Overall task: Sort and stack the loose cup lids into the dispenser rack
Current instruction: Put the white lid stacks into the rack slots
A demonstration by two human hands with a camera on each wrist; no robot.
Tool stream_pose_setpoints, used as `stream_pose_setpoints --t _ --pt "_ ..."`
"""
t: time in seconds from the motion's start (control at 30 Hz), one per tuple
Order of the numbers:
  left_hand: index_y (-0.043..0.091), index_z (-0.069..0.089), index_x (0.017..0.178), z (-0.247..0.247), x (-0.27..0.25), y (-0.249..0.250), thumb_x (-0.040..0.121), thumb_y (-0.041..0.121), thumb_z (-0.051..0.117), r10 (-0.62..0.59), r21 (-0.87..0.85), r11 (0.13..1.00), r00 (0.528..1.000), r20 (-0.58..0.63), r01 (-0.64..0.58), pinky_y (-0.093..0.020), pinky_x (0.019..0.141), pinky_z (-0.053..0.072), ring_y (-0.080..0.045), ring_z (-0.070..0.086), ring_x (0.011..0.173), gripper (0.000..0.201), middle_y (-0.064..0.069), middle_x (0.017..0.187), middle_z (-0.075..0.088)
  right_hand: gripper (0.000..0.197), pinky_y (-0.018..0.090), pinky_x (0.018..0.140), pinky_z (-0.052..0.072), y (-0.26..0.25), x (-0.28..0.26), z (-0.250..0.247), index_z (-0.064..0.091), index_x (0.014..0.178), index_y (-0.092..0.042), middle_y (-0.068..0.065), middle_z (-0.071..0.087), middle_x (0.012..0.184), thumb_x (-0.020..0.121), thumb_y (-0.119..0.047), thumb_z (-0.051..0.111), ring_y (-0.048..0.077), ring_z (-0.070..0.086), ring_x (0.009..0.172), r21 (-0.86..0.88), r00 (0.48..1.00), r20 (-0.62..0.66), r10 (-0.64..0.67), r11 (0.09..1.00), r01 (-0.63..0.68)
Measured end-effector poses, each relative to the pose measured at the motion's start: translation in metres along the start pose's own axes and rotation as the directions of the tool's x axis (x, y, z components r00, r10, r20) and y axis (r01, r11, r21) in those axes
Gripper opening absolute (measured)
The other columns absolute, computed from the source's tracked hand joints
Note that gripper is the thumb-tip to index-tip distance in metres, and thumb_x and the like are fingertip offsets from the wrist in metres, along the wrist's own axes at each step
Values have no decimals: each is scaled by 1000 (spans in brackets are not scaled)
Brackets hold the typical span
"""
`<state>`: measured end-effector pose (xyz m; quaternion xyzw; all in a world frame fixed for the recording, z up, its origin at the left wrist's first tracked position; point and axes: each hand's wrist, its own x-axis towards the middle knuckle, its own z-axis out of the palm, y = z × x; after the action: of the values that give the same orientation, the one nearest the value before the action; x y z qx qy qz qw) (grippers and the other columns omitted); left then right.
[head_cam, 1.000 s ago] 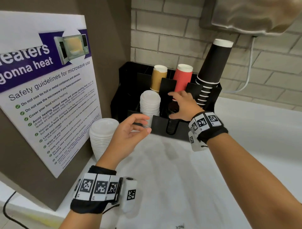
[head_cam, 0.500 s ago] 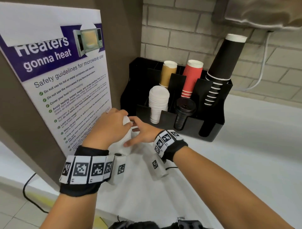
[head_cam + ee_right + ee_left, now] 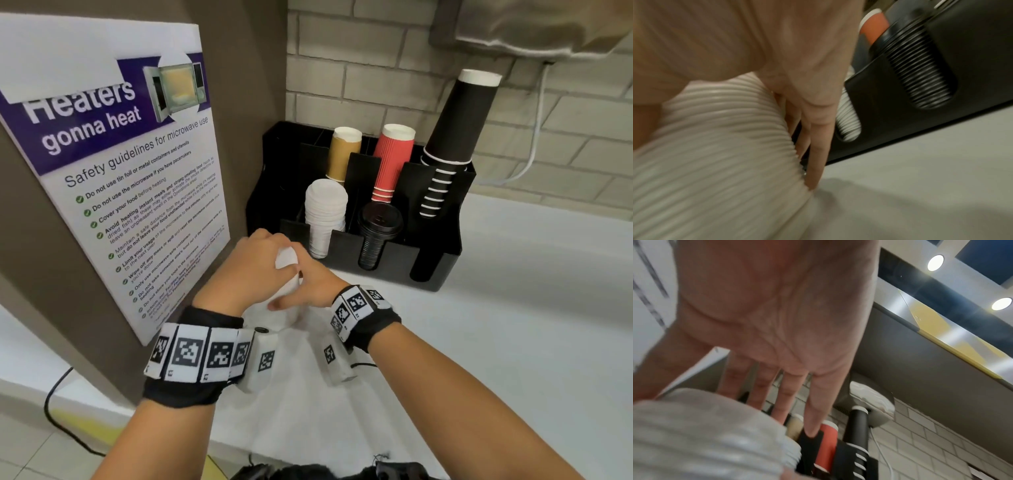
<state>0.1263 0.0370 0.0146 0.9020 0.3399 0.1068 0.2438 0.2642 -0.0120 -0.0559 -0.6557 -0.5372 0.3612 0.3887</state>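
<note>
Judging progress as midway, I see white lids (image 3: 325, 209) and black lids (image 3: 375, 236) already in the rack (image 3: 442, 260), while my left hand (image 3: 255, 265) lies flat-fingered atop, and my right hand (image 3: 313, 286) wraps, the loose stack (image 3: 286, 258) (beside the rack, on the counter).

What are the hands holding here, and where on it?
Both hold the loose stack of white lids: left hand over its top, right hand against its ribbed side.

Lighting: bright, even, indoor; two round ceiling lamps (image 3: 935, 262) far right. Soft shadows on the counter (image 3: 920, 186). Head view sharp, edges bowed. Wrist views motion-blurred, near surfaces unfocused.
</note>
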Motion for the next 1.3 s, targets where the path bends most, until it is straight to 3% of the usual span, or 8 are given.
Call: stream_pose_setpoints --t 0.2,0.4,0.53,0.73,0.8,0.87,1.03,1.3 --pt "16 52 137 24 18 25 94 18 60 133 -63 989 991 18 -132 -36 105 38 -26 44 126 44 -7 136 46 99 41 95 52 28 -33 -47 28 138 -31 -2 53 124 60 -20 89 16 54 114 -22 986 -158 61 998 -65" --pt "16 54 135 47 29 52 96 13 55 273 -81 959 962 18 -271 -34 108 33 -23 42 130 40 -5 140 47 94 21 80 48 49 -56 -69 28 131 -34 -13 51 116 61 -22 89 7 54 106 -5 945 -313 93 995 -100" --pt "17 56 134 58 33 61 96 9 52 299 -74 951 954 -24 -300 -42 110 32 -24 35 132 39 -4 141 46 97 16 74 44 53 -61 -74 27 134 -31 -14 50 115 61 -24 89 1 51 101 0 908 -405 103 994 -112" --pt "15 57 131 61 35 57 96 8 53 310 -218 925 950 -40 -312 -34 109 34 -21 43 128 36 -6 138 48 104 17 82 45 50 -66 -80 19 141 -21 -5 45 126 64 -22 88 14 49 115 -28 920 -366 139 987 -160" --pt "18 60 126 57 34 50 95 8 56 285 -344 888 953 -107 -304 -27 101 37 -15 47 119 32 -1 131 51 112 29 99 44 41 -70 -91 13 145 -20 -2 42 134 63 -22 89 16 45 122 -40 942 -307 132 988 -151" --pt "23 62 117 53 32 41 94 9 59 202 -486 831 960 -192 -272 -24 95 40 -12 51 111 28 4 120 55 112 31 104 39 27 -74 -103 14 147 -22 1 40 135 64 -27 88 15 41 124 -78 943 -319 99 988 -131" --pt "23 64 107 52 22 22 93 8 59 -27 -750 645 977 -210 -144 -24 84 47 -6 59 94 21 1 110 64 77 31 103 38 -11 -66 -125 41 137 -28 2 43 136 72 -42 80 13 42 123 -342 949 -313 -42 937 -72" --pt "28 66 101 63 9 14 95 13 57 -95 -855 518 990 -105 -41 -30 87 51 -8 61 94 19 8 96 63 91 31 88 42 -27 -37 -120 32 140 -33 5 48 128 65 -52 81 22 47 114 -674 977 -126 174 708 -213"
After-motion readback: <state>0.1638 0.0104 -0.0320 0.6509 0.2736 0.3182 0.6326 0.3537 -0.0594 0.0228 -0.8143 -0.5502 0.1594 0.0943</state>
